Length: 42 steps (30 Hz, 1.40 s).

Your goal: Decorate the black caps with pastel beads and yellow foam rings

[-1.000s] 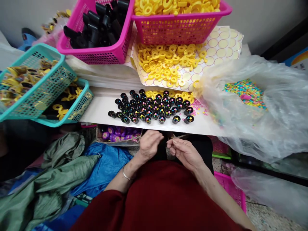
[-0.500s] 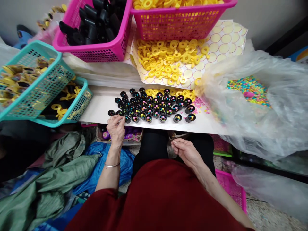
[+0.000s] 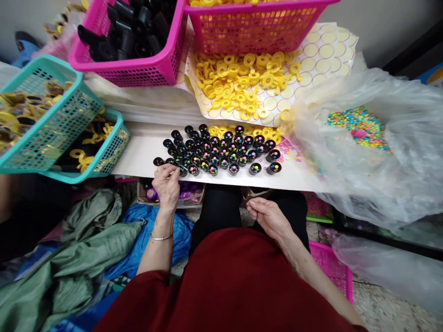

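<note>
Several small black tubes (image 3: 221, 152) filled with coloured beads stand packed together on a white shelf (image 3: 138, 157). My left hand (image 3: 166, 184) reaches to the shelf's front edge, fingers pinched on one black tube (image 3: 176, 168) at the left end of the front row. My right hand (image 3: 268, 216) rests over my lap below the shelf, thumb and fingers pinched together; what they hold is too small to make out. A thin bangle circles my left wrist.
Loose yellow rings (image 3: 238, 85) lie on a sticker sheet behind the tubes. Two pink baskets (image 3: 145, 69) hold black parts and yellow rings. Teal baskets (image 3: 58, 124) sit at left. A clear plastic bag (image 3: 363, 152) of coloured beads spreads at right. Green and blue cloth (image 3: 104, 240) lies below.
My left hand moved from my lap up and left to the shelf's front edge and pinched a tube. The right hand stayed put. The view tilted slightly down.
</note>
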Available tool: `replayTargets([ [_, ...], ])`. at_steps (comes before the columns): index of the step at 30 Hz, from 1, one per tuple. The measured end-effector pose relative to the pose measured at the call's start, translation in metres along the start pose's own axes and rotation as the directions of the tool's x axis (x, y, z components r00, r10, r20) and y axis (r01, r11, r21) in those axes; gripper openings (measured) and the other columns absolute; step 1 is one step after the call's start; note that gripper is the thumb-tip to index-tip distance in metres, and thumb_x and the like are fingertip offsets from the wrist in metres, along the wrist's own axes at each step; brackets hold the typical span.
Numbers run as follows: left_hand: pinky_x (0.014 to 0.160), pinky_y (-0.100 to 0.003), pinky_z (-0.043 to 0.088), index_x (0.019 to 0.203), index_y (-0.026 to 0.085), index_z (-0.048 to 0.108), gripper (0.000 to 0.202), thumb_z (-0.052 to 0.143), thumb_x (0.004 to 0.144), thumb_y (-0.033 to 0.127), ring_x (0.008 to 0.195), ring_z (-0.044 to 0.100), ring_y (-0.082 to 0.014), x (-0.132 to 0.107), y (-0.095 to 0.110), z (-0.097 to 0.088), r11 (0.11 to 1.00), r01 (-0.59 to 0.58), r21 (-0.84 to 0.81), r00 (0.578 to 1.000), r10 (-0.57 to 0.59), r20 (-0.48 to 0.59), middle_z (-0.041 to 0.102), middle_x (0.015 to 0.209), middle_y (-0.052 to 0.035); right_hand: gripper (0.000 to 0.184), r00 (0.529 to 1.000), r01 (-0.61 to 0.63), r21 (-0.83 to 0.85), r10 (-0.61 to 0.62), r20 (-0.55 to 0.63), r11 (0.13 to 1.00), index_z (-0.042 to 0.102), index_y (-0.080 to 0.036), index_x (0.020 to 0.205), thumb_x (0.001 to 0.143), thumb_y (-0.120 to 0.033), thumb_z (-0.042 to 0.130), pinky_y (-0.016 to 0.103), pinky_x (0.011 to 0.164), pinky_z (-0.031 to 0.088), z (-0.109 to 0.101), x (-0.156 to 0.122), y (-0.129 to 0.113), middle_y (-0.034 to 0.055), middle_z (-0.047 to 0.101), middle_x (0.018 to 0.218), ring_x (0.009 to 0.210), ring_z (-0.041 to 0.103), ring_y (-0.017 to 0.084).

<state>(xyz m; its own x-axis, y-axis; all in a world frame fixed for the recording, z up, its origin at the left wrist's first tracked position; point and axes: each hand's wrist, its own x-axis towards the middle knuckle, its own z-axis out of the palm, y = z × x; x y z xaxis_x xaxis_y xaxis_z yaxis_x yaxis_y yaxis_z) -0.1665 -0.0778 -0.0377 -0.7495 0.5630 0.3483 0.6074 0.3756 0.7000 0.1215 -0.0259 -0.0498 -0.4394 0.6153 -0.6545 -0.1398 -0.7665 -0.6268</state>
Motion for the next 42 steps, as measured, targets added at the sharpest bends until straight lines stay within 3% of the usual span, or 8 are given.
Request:
replayTargets([
  [6,0.084,-0.032,0.044,0.075,0.018,0.065,0.013,0.062,0.079,0.030,0.086,0.057,-0.0154,-0.012,0.023,-0.008,0.973,-0.005,-0.230,0.989,-0.029,-0.144,0.062,0.083,-0.0026,0.015,0.961,0.274,-0.270,-0.269,0.057,0.923,0.067,-0.017,0.067,0.072,-0.031,0.070,0.025,0.049,0.034,0.007,-0.006,-0.002,0.0004,0.057,0.060,0.051,0.043,0.008],
  [11,0.071,-0.025,0.043,0.064,0.016,0.065,0.014,0.070,0.073,0.026,0.073,0.054,-0.0114,-0.045,0.074,-0.012,0.681,0.221,-0.698,0.972,-0.098,0.212,0.060,0.074,-0.0013,0.012,0.580,0.798,-0.474,-0.689,0.435,0.373,0.070,-0.018,0.088,0.083,-0.019,0.058,0.027,0.065,0.047,0.043,-0.016,-0.022,0.0050,0.062,0.083,0.071,0.056,0.013],
  [15,0.064,-0.022,0.041,0.061,0.015,0.068,0.016,0.074,0.069,0.027,0.068,0.051,-0.0098,-0.071,0.102,-0.011,0.438,0.576,-0.690,0.792,-0.091,0.604,0.060,0.070,-0.0024,0.018,0.376,0.907,-0.383,-0.741,0.556,0.173,0.068,-0.017,0.098,0.085,-0.015,0.056,0.024,0.065,0.050,0.064,-0.013,-0.030,0.0062,0.060,0.087,0.076,0.058,0.012],
  [22,0.060,-0.021,0.040,0.061,0.016,0.071,0.017,0.081,0.059,0.030,0.063,0.050,-0.0078,-0.093,0.112,0.006,0.288,0.773,-0.565,0.616,-0.132,0.776,0.061,0.070,-0.0020,0.015,0.332,0.873,-0.482,-0.821,0.465,0.081,0.069,-0.019,0.094,0.086,-0.016,0.057,0.021,0.059,0.051,0.045,-0.017,-0.014,0.0039,0.059,0.083,0.069,0.058,0.009],
  [26,0.057,-0.021,0.039,0.061,0.016,0.072,0.017,0.082,0.057,0.029,0.059,0.049,-0.0071,-0.103,0.112,0.016,0.272,0.830,-0.487,0.531,-0.119,0.839,0.061,0.068,-0.0014,0.015,0.215,0.834,-0.542,-0.841,0.497,-0.107,0.068,-0.016,0.091,0.084,-0.009,0.056,0.024,0.062,0.052,0.029,-0.022,-0.009,0.0058,0.061,0.081,0.072,0.059,0.012],
  [31,0.065,-0.024,0.043,0.061,0.017,0.073,0.011,0.079,0.063,0.026,0.070,0.054,-0.0108,-0.107,0.105,0.018,0.480,0.692,-0.539,0.629,-0.035,0.776,0.062,0.070,-0.0028,0.012,0.210,0.774,-0.585,-0.775,0.596,-0.241,0.066,-0.013,0.086,0.084,-0.009,0.054,0.026,0.060,0.051,0.019,-0.026,-0.012,0.0078,0.062,0.076,0.067,0.058,0.014],
  [39,0.066,-0.027,0.044,0.063,0.015,0.074,0.015,0.079,0.062,0.030,0.069,0.056,-0.0126,-0.095,0.086,0.011,0.575,0.697,-0.429,0.481,0.069,0.874,0.063,0.072,-0.0050,0.009,0.187,0.804,-0.524,-0.717,0.672,-0.281,0.064,-0.013,0.080,0.086,-0.014,0.057,0.025,0.057,0.049,0.022,-0.019,-0.010,0.0069,0.062,0.070,0.061,0.057,0.013],
  [42,0.069,-0.028,0.045,0.065,0.016,0.072,0.012,0.076,0.067,0.028,0.072,0.057,-0.0137,-0.082,0.079,0.007,0.642,0.562,-0.522,0.662,0.030,0.749,0.064,0.074,-0.0046,0.006,0.179,0.799,-0.523,-0.713,0.678,-0.297,0.063,-0.014,0.082,0.085,-0.018,0.060,0.027,0.059,0.051,0.022,-0.017,-0.010,0.0074,0.063,0.072,0.064,0.059,0.014],
])
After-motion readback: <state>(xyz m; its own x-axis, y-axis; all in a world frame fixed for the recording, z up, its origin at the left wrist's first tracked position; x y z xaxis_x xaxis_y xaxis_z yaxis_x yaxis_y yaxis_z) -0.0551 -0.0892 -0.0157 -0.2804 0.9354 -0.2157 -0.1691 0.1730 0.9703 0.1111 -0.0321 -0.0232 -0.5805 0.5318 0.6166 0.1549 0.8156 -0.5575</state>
